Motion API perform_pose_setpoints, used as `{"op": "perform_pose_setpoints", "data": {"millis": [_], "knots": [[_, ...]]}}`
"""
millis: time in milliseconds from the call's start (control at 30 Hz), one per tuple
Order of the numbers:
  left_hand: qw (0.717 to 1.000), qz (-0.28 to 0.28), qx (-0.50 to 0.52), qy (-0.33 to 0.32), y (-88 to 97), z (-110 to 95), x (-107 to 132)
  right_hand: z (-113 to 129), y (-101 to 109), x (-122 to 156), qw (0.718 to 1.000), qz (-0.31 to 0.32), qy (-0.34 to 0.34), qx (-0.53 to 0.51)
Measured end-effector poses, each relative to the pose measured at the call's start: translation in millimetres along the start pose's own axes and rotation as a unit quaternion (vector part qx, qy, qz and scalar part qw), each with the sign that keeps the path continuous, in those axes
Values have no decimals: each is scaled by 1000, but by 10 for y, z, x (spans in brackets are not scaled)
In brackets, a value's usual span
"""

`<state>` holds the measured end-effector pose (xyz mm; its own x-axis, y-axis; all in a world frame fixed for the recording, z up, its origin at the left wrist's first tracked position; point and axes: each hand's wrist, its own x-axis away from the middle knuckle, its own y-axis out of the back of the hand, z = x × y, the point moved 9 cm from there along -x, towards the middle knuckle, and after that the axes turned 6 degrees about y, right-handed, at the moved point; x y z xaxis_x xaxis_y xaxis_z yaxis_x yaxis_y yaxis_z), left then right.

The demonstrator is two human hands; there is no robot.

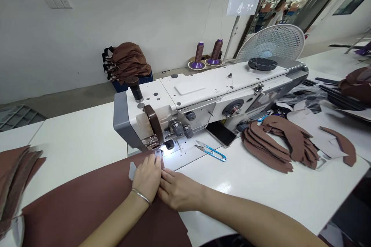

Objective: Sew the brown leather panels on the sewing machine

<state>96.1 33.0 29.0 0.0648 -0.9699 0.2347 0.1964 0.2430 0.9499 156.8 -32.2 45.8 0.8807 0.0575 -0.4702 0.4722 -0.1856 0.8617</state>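
A brown sheet [87, 208] lies on the near table, its edge under the sewing machine [220, 88]; the left hand [146, 177], wearing one bangle [141, 196], and the right hand [176, 190] press flat beside it, unpinching; one phone [220, 133], one pair of snips [210, 150] lie right

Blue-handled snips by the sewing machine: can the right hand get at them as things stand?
Probably yes: the snips lie just ahead of the right hand, with nothing standing between them, though it rests on the brown material.
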Motion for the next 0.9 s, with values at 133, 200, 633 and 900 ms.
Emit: {"op": "perform_pose_setpoints", "data": {"millis": [133, 200, 633, 900], "knots": [[1000, -9, 0, -3, 17, -6, -16, -10, -28, 10, 1000, 12, 1, -6], [1000, -17, 5, -1, 49, -5, -31, -36, -39, 10, 1000, 15, -1, -5], [992, -116, 0, -54, -47, -161, 266, 17, 116, 27, 998, -39, -3, 39], [987, -134, 9, -88, -100, -179, 177, -11, 124, 36, 997, -63, -12, 36]]}}
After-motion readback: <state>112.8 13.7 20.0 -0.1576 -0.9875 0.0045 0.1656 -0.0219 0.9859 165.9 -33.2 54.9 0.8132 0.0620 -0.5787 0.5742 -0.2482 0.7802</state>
